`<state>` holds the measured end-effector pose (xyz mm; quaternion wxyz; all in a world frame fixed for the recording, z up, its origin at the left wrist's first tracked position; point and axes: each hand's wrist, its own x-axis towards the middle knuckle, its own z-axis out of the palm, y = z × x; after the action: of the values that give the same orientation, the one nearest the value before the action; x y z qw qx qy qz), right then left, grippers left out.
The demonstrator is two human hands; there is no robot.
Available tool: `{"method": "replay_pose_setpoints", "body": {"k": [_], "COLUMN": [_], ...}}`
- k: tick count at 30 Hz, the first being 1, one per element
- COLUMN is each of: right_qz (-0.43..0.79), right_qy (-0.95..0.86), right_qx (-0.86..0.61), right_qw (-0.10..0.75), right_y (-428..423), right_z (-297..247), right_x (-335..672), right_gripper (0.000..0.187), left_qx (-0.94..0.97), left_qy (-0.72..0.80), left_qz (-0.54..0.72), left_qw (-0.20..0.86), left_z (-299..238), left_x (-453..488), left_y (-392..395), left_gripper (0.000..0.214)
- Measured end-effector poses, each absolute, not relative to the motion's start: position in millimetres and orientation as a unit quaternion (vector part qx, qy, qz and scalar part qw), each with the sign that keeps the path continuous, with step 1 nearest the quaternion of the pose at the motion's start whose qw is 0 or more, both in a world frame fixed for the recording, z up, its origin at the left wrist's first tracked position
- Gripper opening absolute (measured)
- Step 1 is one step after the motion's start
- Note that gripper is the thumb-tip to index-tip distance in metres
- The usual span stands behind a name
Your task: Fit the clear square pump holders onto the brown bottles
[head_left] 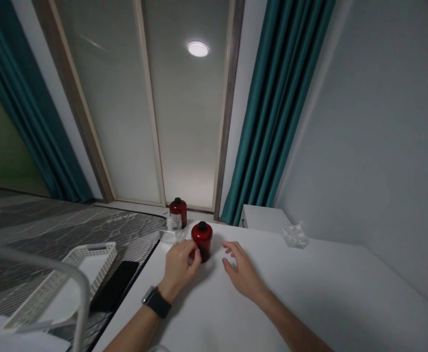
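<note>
Left hand (179, 266): fingers curled, pressed against the lower left side of a dark red bottle (202, 243). Black smartwatch (156, 302) on that wrist. Bottle has a black cap, stands upright on the white counter (327, 293), near its far edge.

Right hand (241, 271): open, fingers spread, palm down, just beside the bottle, not touching it.

Second red bottle (178, 212), also black-capped, stands upright behind the first; can't tell if it's on the counter or past its edge. Small clear plastic piece (170, 231) at its foot. Crumpled clear plastic (294, 236) sits at the far right of the counter.

Left of the counter, on a gray patterned mat (63, 225): white plastic basket (89, 264), black flat slab (115, 286) beside it. Curved white rail (53, 261) in the foreground.

Beyond: white cabinet (263, 217), teal curtains (276, 98), frosted door panels (188, 122), round ceiling light (198, 49).
</note>
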<state>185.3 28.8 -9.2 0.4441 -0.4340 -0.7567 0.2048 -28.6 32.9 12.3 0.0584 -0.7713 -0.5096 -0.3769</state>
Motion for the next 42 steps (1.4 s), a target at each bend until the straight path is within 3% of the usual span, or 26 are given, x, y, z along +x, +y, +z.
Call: {"method": "replay_pose_setpoints", "body": {"k": [4, 8, 16, 24, 27, 30, 32, 35, 42], "right_qz": [0.191, 0.192, 0.088, 0.048, 0.046, -0.012, -0.055, -0.063, 0.004], "right_qy": [-0.75, -0.757, -0.675, -0.624, -0.62, -0.599, -0.595, -0.627, -0.706], "right_qx": [-0.409, -0.404, -0.534, -0.598, -0.599, -0.594, -0.569, -0.511, -0.453], "right_qw": [0.483, 0.477, 0.501, 0.501, 0.504, 0.536, 0.565, 0.585, 0.545], "right_y": [61, 85, 131, 160, 158, 146, 134, 113, 83], "right_z": [10, 14, 11, 4, 2, 3, 4, 2, -18], "right_x": [154, 127, 156, 210, 210, 205, 198, 184, 143], "right_gripper": [0.048, 0.071, 0.054, 0.051, 0.062, 0.066, 0.052, 0.038, 0.037], "left_qx": [-0.746, -0.714, -0.711, -0.731, -0.693, -0.61, -0.556, -0.529, -0.574], "left_qy": [-0.543, -0.577, -0.586, -0.563, -0.579, -0.614, -0.642, -0.674, -0.681], "left_qz": [-0.38, -0.392, -0.385, -0.379, -0.418, -0.471, -0.492, -0.491, -0.453], "left_qw": [0.066, 0.064, 0.062, 0.063, 0.099, 0.171, 0.193, 0.155, 0.04], "left_z": [7, 3, -3, -9, -10, -11, -13, -18, -32], "left_x": [-40, -48, -47, -44, -52, -62, -70, -81, -94], "left_y": [42, 48, 50, 52, 57, 66, 72, 81, 91], "left_gripper": [0.022, 0.02, 0.017, 0.015, 0.009, 0.026, 0.045, 0.062, 0.05]}}
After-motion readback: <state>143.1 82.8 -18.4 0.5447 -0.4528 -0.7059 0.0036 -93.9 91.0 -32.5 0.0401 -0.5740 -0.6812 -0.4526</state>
